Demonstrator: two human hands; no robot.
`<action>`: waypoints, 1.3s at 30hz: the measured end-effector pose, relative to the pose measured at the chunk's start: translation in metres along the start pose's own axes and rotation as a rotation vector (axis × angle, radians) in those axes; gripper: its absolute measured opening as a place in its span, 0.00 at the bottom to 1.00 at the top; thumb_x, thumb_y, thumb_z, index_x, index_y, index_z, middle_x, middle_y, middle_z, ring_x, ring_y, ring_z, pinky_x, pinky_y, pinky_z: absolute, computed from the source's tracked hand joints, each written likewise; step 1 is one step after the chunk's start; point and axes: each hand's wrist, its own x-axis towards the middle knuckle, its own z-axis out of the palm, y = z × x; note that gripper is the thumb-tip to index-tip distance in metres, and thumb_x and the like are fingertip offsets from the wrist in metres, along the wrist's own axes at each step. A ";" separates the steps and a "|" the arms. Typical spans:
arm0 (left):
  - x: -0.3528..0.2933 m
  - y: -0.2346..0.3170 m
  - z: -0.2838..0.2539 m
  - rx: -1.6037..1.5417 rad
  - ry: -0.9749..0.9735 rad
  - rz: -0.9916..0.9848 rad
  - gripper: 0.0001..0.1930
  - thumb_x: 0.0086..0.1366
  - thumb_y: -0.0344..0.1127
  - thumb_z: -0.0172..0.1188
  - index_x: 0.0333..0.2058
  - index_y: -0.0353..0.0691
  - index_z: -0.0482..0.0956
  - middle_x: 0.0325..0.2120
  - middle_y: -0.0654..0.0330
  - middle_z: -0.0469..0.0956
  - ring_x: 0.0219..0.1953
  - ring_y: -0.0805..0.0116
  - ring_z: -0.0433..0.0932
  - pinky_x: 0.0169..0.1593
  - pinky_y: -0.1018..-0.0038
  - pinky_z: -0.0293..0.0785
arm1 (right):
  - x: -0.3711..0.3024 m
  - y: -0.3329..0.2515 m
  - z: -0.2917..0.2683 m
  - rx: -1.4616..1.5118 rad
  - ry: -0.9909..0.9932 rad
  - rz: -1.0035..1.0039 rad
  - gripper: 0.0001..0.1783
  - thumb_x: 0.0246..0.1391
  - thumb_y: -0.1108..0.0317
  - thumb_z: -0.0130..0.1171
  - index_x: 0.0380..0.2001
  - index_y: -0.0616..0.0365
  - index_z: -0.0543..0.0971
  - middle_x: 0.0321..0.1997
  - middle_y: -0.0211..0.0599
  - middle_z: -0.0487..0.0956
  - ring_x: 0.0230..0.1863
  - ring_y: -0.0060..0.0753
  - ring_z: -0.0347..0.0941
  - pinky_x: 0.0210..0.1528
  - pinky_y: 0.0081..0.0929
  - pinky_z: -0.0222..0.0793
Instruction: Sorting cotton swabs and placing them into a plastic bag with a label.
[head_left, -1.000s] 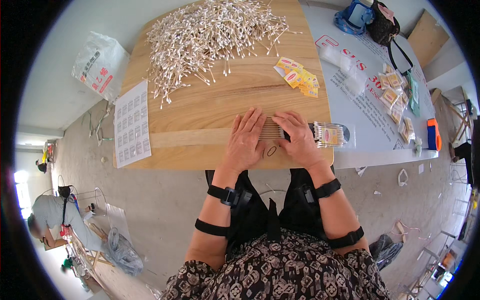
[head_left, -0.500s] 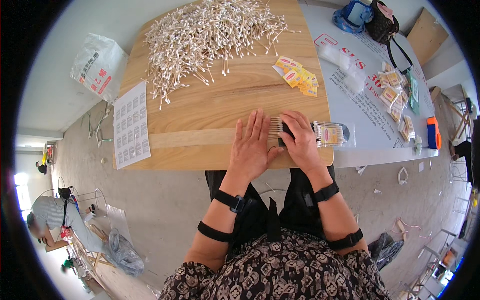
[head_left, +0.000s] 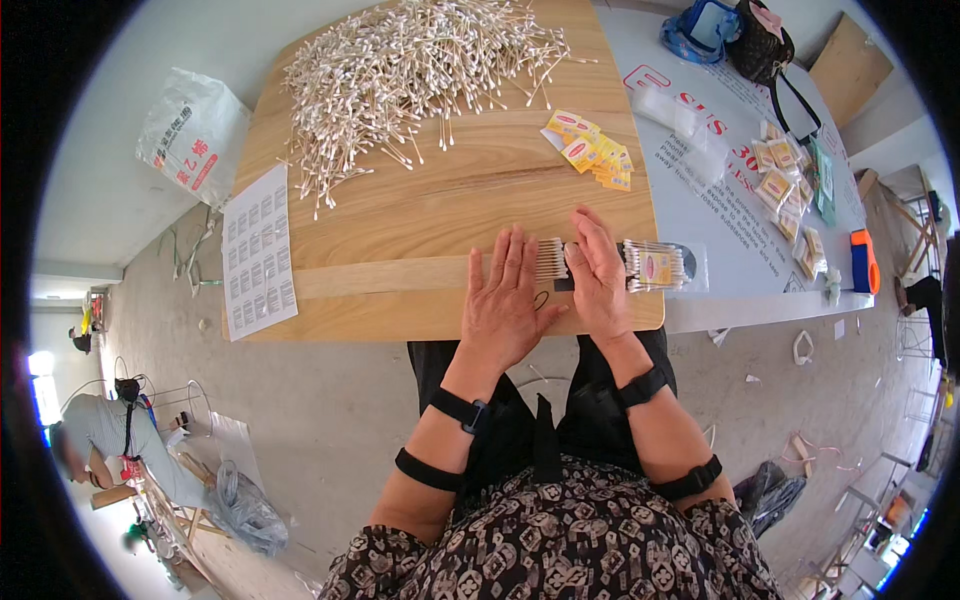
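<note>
At the frame's centre, a row of cotton swabs (head_left: 551, 260) lies on the table (head_left: 420, 230) between the left hand (head_left: 505, 300), flat with fingers straight, and the right hand (head_left: 598, 270), tilted edgewise; neither grips, and both seemingly keep the row even. Right of centre, clear plastic (head_left: 699, 268) borders a carded bundle (head_left: 655, 266); whether it encloses it is unclear. Clear packets (head_left: 776, 188) farther right seem to hold similar bundles.
</note>
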 end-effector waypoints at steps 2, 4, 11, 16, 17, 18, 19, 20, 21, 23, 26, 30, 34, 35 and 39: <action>-0.001 0.001 0.001 -0.003 0.005 -0.002 0.44 0.62 0.58 0.55 0.67 0.34 0.52 0.69 0.48 0.50 0.72 0.54 0.46 0.71 0.50 0.36 | -0.004 0.003 0.012 0.188 0.059 0.017 0.22 0.60 0.78 0.52 0.57 0.66 0.69 0.66 0.46 0.65 0.66 0.43 0.63 0.67 0.33 0.58; 0.000 0.003 0.002 -0.007 0.008 -0.001 0.44 0.61 0.58 0.55 0.67 0.35 0.53 0.69 0.48 0.50 0.72 0.54 0.46 0.71 0.50 0.36 | -0.006 0.008 0.020 0.374 0.122 0.036 0.21 0.60 0.78 0.51 0.57 0.65 0.68 0.66 0.48 0.64 0.66 0.46 0.63 0.67 0.35 0.59; -0.002 0.002 0.001 -0.029 -0.013 -0.038 0.45 0.60 0.57 0.58 0.67 0.35 0.52 0.70 0.48 0.49 0.73 0.55 0.45 0.71 0.48 0.35 | 0.007 -0.001 -0.013 -0.266 -0.229 -0.132 0.28 0.41 0.84 0.59 0.50 0.61 0.75 0.64 0.48 0.67 0.64 0.51 0.64 0.65 0.35 0.62; -0.001 0.002 0.002 -0.056 -0.038 -0.035 0.48 0.58 0.56 0.61 0.68 0.36 0.50 0.70 0.49 0.47 0.73 0.55 0.43 0.71 0.49 0.34 | 0.016 -0.007 -0.022 -0.304 -0.293 -0.084 0.23 0.37 0.83 0.61 0.44 0.63 0.78 0.55 0.45 0.75 0.59 0.50 0.68 0.59 0.37 0.66; 0.000 0.002 0.002 -0.054 -0.033 -0.031 0.48 0.58 0.56 0.60 0.68 0.36 0.50 0.70 0.49 0.47 0.73 0.55 0.43 0.71 0.49 0.34 | 0.017 -0.007 -0.020 -0.293 -0.263 -0.059 0.23 0.37 0.83 0.60 0.43 0.63 0.78 0.53 0.45 0.76 0.57 0.50 0.69 0.58 0.38 0.67; 0.000 0.002 0.002 -0.052 -0.028 -0.027 0.47 0.59 0.57 0.60 0.68 0.36 0.50 0.70 0.49 0.47 0.73 0.55 0.43 0.71 0.49 0.34 | 0.018 -0.008 -0.019 -0.283 -0.233 -0.035 0.22 0.37 0.83 0.60 0.42 0.63 0.79 0.51 0.45 0.77 0.55 0.49 0.70 0.56 0.39 0.68; 0.000 0.002 0.003 -0.051 -0.029 -0.028 0.47 0.59 0.57 0.60 0.68 0.36 0.50 0.70 0.49 0.47 0.73 0.55 0.43 0.71 0.49 0.34 | 0.020 -0.010 -0.017 -0.281 -0.233 -0.034 0.22 0.37 0.83 0.60 0.42 0.63 0.79 0.51 0.45 0.77 0.55 0.49 0.70 0.56 0.39 0.68; -0.001 0.001 0.004 -0.042 -0.030 -0.028 0.47 0.59 0.57 0.59 0.68 0.36 0.50 0.70 0.49 0.47 0.73 0.55 0.43 0.71 0.48 0.34 | 0.022 -0.012 -0.017 -0.328 -0.268 -0.017 0.22 0.37 0.83 0.60 0.42 0.63 0.79 0.49 0.45 0.77 0.54 0.50 0.70 0.55 0.39 0.68; -0.002 0.000 0.004 -0.032 -0.030 -0.027 0.47 0.60 0.57 0.58 0.68 0.36 0.50 0.70 0.49 0.47 0.73 0.55 0.43 0.71 0.48 0.34 | 0.024 -0.014 -0.015 -0.376 -0.303 0.000 0.23 0.37 0.83 0.60 0.43 0.62 0.79 0.48 0.45 0.76 0.52 0.51 0.70 0.54 0.39 0.68; -0.001 0.000 0.005 -0.024 -0.020 -0.015 0.46 0.61 0.58 0.57 0.68 0.35 0.50 0.70 0.49 0.48 0.73 0.55 0.44 0.71 0.47 0.34 | 0.026 -0.013 -0.013 -0.398 -0.296 0.012 0.23 0.37 0.83 0.60 0.42 0.62 0.79 0.46 0.46 0.76 0.51 0.52 0.70 0.53 0.40 0.68; -0.003 -0.001 0.007 -0.010 -0.002 0.004 0.45 0.61 0.59 0.55 0.68 0.35 0.52 0.70 0.49 0.48 0.73 0.55 0.44 0.70 0.47 0.35 | 0.025 -0.012 -0.013 -0.480 -0.307 0.028 0.24 0.36 0.83 0.61 0.42 0.61 0.78 0.44 0.46 0.76 0.50 0.53 0.70 0.53 0.40 0.68; -0.003 0.000 0.006 0.007 0.015 0.018 0.46 0.61 0.61 0.54 0.67 0.35 0.53 0.70 0.49 0.49 0.73 0.56 0.45 0.70 0.46 0.35 | 0.019 -0.010 -0.016 -0.463 -0.286 -0.005 0.25 0.34 0.82 0.63 0.43 0.60 0.77 0.42 0.47 0.75 0.49 0.54 0.70 0.51 0.40 0.68; -0.002 0.002 0.001 0.001 0.001 0.001 0.46 0.60 0.60 0.56 0.67 0.35 0.53 0.70 0.50 0.49 0.73 0.56 0.45 0.70 0.47 0.35 | 0.014 -0.007 -0.017 -0.388 -0.255 0.013 0.26 0.37 0.82 0.62 0.45 0.60 0.76 0.45 0.46 0.75 0.50 0.52 0.70 0.52 0.38 0.68; -0.003 0.002 0.001 -0.009 0.007 -0.010 0.46 0.60 0.60 0.56 0.68 0.36 0.53 0.70 0.50 0.49 0.73 0.56 0.45 0.70 0.47 0.36 | 0.011 -0.005 -0.018 -0.252 -0.183 0.043 0.25 0.43 0.80 0.61 0.49 0.62 0.75 0.49 0.46 0.74 0.54 0.49 0.70 0.55 0.36 0.67; -0.003 0.006 -0.002 -0.017 -0.036 -0.015 0.45 0.60 0.58 0.57 0.68 0.36 0.53 0.70 0.50 0.48 0.73 0.57 0.44 0.71 0.49 0.36 | -0.001 -0.004 -0.009 0.279 -0.009 0.099 0.21 0.62 0.73 0.53 0.58 0.66 0.69 0.64 0.45 0.68 0.68 0.39 0.60 0.66 0.31 0.58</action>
